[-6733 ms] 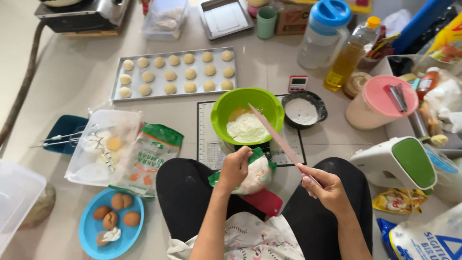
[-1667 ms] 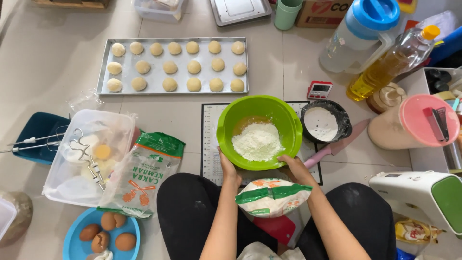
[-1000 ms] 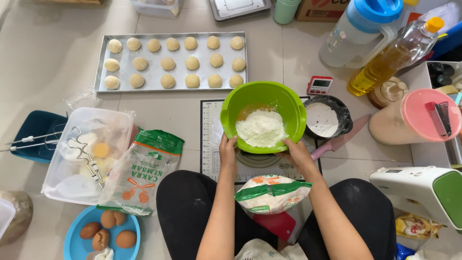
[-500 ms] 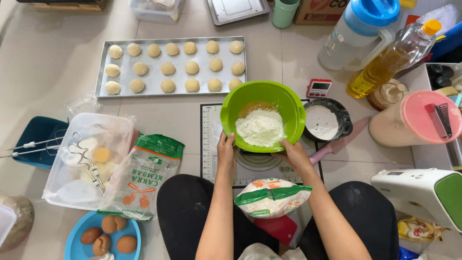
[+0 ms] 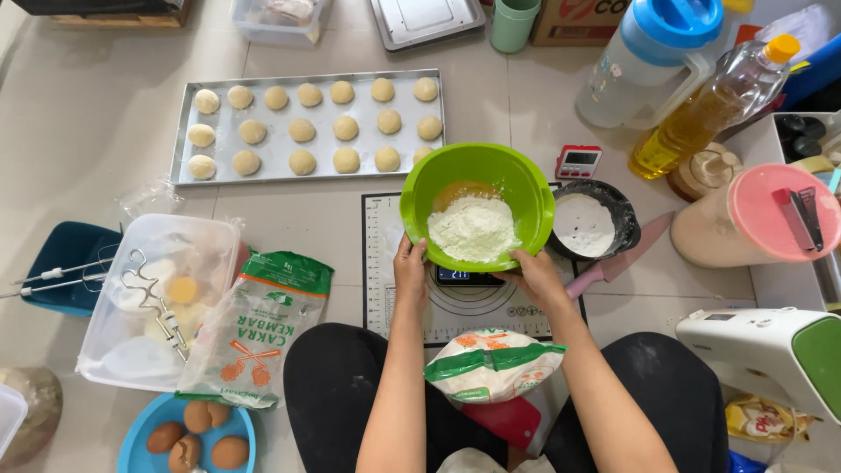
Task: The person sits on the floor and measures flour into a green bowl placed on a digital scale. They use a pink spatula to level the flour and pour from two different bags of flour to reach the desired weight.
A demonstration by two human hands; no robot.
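A green bowl [image 5: 517,175] with a heap of white flour and something yellow under it is held tilted over a small digital scale [image 5: 464,277] on a marked baking mat [image 5: 382,263]. My left hand [image 5: 409,270] grips the bowl's near left rim and my right hand [image 5: 536,275] grips its near right rim. A rolled flour bag [image 5: 491,366] lies between my knees, just behind my wrists.
A metal tray [image 5: 273,168] of dough balls lies beyond. A black bowl of white powder [image 5: 587,223], a pink knife [image 5: 618,259], a timer [image 5: 578,161], oil bottle [image 5: 710,109] and pink-lidded jar [image 5: 745,219] sit right. At left are a flour packet [image 5: 256,328], plastic tub [image 5: 158,298] and eggs [image 5: 194,433].
I set down the pink knife and the flour bag, then took the green bowl in both hands. The bowl has risen off the scale and tipped slightly toward me.
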